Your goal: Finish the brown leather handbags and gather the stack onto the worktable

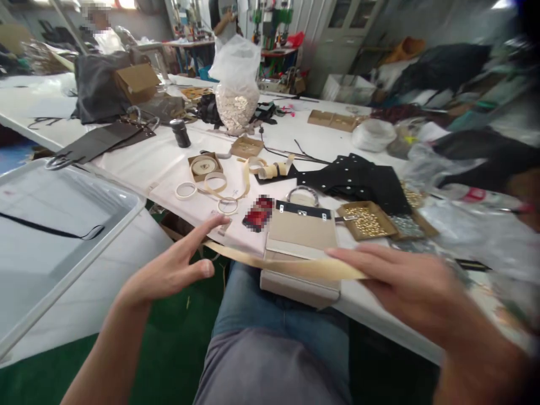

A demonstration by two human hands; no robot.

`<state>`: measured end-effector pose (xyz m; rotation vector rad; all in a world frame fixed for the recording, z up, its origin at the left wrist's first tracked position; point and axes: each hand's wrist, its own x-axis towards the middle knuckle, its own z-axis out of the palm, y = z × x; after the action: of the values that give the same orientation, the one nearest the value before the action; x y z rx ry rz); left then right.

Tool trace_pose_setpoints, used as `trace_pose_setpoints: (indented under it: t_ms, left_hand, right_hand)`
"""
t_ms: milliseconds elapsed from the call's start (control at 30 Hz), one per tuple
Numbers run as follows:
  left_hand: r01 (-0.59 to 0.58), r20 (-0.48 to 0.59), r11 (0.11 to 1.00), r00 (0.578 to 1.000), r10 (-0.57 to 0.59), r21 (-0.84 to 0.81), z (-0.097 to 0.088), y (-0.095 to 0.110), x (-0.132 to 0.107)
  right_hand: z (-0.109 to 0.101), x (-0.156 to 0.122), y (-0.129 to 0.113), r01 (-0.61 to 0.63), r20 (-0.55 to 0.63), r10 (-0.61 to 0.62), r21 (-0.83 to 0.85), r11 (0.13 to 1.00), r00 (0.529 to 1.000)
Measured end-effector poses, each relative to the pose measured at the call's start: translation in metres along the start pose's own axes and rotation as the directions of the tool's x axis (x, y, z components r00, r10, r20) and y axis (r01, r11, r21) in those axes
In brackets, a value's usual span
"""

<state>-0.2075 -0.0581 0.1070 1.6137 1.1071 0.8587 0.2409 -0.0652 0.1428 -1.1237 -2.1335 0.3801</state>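
My left hand (pixel 172 270) is raised in front of the table edge, its index finger stretched forward and the thumb apart, with nothing gripped. A strip of beige tape (pixel 287 265) runs from near that hand across to my right hand (pixel 405 287), whose fingers are closed on its end. Behind the strip, a small beige handbag (pixel 302 230) with a black top band and metal fittings lies at the table's front edge, partly covered by the tape. Its ring-shaped handle (pixel 302 195) points away from me. Left of the bag, a phone (pixel 258 214) rests on the table.
Tape rolls (pixel 185 190) and curled strips lie ahead. On the right are a cardboard tray of gold rivets (pixel 367 220), black leather pieces (pixel 350 180) and plastic bags. A bulging clear bag (pixel 237 104) stands farther back, near a dark jar (pixel 180 134). A white tray (pixel 137 205) is at left.
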Motion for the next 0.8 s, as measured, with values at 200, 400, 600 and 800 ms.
trace_pose_setpoints:
  t_ms: [200,400,600,800]
  left_hand:
    - [0.035,0.26,0.956,0.965,0.044,-0.291,0.114,0.036,0.044]
    - [0.279,0.32,0.938,0.925,-0.206,-0.204,0.088,-0.028,0.034]
    - [0.368,0.312,0.92,0.897,-0.313,-0.135,0.082,-0.049,0.023]
    - [0.358,0.513,0.861,0.847,-0.138,-0.36,0.099,-0.038,0.03]
  right_hand:
    - [0.06,0.046,-0.041,0.252,0.334,-0.182,-0.177,0.951,0.925]
    - [0.057,0.026,-0.012,0.08,0.366,-0.103,0.077,0.994,0.925]
    - [0.072,0.009,0.009,-0.036,0.225,-0.101,0.534,0.845,0.969]
    - [0.095,0.008,0.008,-0.032,0.205,-0.098,0.551,0.834,0.974]
